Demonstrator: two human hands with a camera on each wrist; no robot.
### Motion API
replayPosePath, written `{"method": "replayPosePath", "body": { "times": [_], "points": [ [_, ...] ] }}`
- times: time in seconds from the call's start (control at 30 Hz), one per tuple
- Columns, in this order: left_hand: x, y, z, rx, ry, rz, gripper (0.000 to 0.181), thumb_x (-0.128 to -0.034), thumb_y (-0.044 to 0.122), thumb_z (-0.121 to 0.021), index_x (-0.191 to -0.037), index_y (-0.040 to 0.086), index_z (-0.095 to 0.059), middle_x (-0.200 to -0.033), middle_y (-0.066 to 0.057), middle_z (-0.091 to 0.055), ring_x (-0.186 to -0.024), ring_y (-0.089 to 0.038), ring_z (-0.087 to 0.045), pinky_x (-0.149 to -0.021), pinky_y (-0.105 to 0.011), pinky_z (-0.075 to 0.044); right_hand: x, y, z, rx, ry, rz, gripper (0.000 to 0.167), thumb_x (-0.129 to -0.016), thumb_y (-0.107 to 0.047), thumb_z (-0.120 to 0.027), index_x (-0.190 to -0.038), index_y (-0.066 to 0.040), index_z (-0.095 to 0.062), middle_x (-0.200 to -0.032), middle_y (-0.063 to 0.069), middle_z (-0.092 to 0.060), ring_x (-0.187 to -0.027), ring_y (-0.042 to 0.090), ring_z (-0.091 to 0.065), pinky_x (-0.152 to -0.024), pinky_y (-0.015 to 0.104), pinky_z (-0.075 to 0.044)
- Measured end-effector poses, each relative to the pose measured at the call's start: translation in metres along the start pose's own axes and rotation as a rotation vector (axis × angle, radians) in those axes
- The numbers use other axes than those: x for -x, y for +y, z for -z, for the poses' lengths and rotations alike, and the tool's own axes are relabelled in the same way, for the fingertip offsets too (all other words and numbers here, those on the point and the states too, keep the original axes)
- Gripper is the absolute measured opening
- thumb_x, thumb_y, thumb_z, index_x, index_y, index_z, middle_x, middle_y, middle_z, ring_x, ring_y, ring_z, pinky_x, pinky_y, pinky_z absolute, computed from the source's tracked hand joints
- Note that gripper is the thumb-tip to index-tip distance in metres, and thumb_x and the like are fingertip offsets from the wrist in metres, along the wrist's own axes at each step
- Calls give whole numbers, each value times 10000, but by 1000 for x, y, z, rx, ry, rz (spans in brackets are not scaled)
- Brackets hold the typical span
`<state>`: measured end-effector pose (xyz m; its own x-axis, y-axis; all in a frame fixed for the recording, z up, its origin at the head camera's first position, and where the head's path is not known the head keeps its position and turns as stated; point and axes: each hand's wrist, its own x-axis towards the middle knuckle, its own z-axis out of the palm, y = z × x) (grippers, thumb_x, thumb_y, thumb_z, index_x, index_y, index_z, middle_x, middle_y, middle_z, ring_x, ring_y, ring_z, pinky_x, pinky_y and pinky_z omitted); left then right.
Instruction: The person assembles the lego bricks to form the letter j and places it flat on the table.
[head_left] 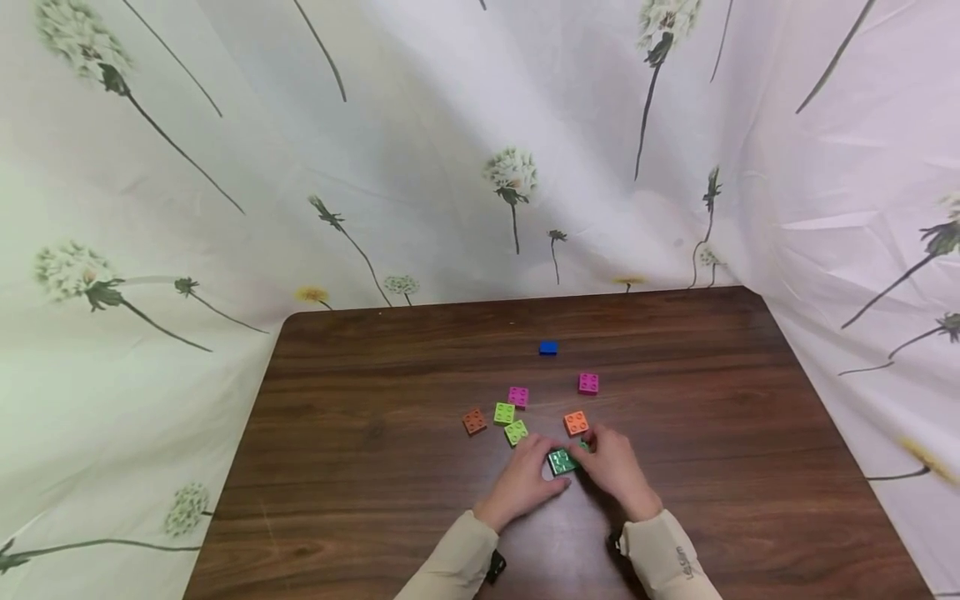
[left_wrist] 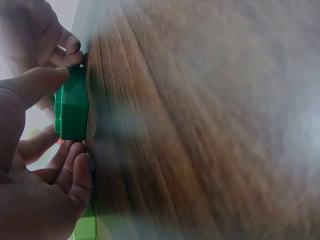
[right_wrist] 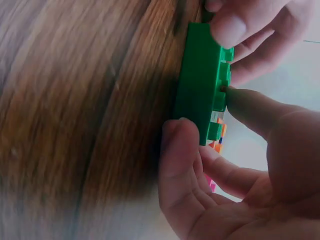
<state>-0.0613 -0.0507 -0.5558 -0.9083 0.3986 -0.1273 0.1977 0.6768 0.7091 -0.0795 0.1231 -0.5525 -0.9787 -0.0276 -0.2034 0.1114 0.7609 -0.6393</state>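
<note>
I have the green block (head_left: 561, 462) near the middle of the surface (head_left: 360, 475), studs up, just nearer than the orange block (head_left: 576, 423). The left hand (head_left: 522, 481) pinches it between thumb and fingers at its near and far sides; the right hand (head_left: 617, 468) grips its right end, thumb against the studs. I can't tell whether it is one long piece or two together. I judge it light, stiff plastic, hard to damage but slick on its glossy walls, so I'd take hold low on opposite flat sides, clear of the studs.
</note>
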Motion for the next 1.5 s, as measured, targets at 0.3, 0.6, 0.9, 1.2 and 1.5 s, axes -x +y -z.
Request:
{"method": "replayPosePath", "body": {
  "times": [0.3, 0.6, 0.9, 1.2, 1.5],
  "points": [
    [-2, -8, 8, -16, 41, -43, 344, -790, 153, -756, -1109, 93, -640, -1058, -22, -560, -1008, -156, -511, -899, -302, -459, 0, -8, -4, -27, -19, -3, 245, -861, -289, -696, -885, -52, -640, -740, 30, -595, -653, 151, -502, -580, 279, -404],
    [-5, -20, 13, -27, 25, -55, 337, -814, 176, -743, -1126, 101, -639, -1024, -11, -557, -986, -131, -484, -871, -284, -445, -4, -5, -8, -41, -28, 84, 216, -856, -264, -708, -912, -60, -665, -755, 18, -580, -694, 146, -490, -622, 295, -409],
    [-8, -25, 22, -40, 47, -53, 316, -832, 145, -731, -1129, 99, -634, -1024, -8, -545, -995, -141, -494, -877, -296, -446, -9, -2, -8, -147, -97, 160, 321, -767, -236, -806, -1003, -70, -664, -908, 30, -598, -781, 129, -518, -670, 256, -431],
    [-8, -26, 21, -57, 46, -12, 319, -842, 125, -721, -1147, 108, -631, -1060, 16, -546, -1041, -135, -507, -915, -316, -459, -12, 5, -10, -172, -106, 238, 342, -715, -70, -813, -1016, -50, -653, -933, 77, -577, -729, 132, -529, -628, 203, -434],
    [-8, -26, 18, -70, 67, -13, 311, -842, 118, -719, -1142, 112, -634, -1059, 24, -545, -1038, -135, -505, -928, -327, -456, -14, 9, -9, -165, -137, 251, 333, -745, -97, -805, -1038, -62, -650, -960, 69, -586, -757, 110, -534, -661, 217, -449]
  ]
}}
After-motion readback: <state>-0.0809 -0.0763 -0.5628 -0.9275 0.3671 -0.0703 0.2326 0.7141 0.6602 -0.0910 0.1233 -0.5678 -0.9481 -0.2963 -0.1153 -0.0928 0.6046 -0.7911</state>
